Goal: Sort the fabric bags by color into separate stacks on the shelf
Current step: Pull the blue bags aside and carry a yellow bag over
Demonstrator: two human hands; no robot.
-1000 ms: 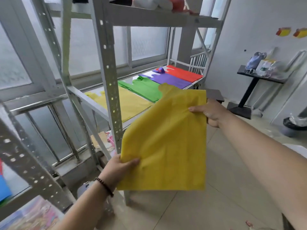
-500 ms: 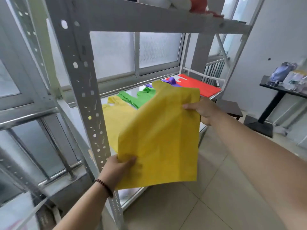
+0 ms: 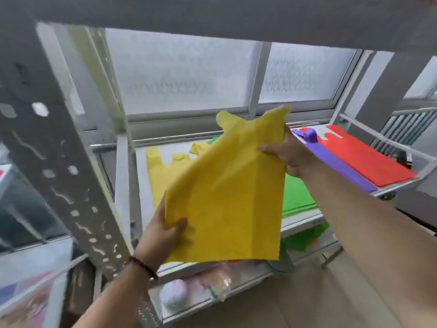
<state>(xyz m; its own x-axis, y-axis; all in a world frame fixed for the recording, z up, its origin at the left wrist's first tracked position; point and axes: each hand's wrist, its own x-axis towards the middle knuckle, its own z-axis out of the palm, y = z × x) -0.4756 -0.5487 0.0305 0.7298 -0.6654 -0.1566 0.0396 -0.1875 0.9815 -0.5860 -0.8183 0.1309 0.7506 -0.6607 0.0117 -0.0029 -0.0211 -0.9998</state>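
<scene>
My left hand [image 3: 163, 229] pinches the lower left corner of the yellow bag [image 3: 227, 197], thumb on the near face and fingers behind the cloth; my right hand [image 3: 287, 157] grips the upper right edge near the handle loops, thumb on top. The bag hangs spread and tilted between both hands, held in the air above the shelf [image 3: 300, 224] and not touching it. Directly behind it lies the yellow stack [image 3: 160, 171], flat on the left end of the shelf; to its right come the green stack [image 3: 295, 192], the purple stack [image 3: 335, 162] and the red stack [image 3: 364, 157], side by side. Risk, as I judge it: the cloth is limp, so a release from either corner lets it fold or land skewed, overlapping the green stack just beside the target. The free lower edge hangs below shelf level in front and could drag on the shelf's front rim. The perforated upright post [image 3: 56, 162] stands close to my left wrist, which limits movement to the left. The upper shelf beam [image 3: 212, 17] limits lift. Open room lies straight ahead and downward over the yellow stack
</scene>
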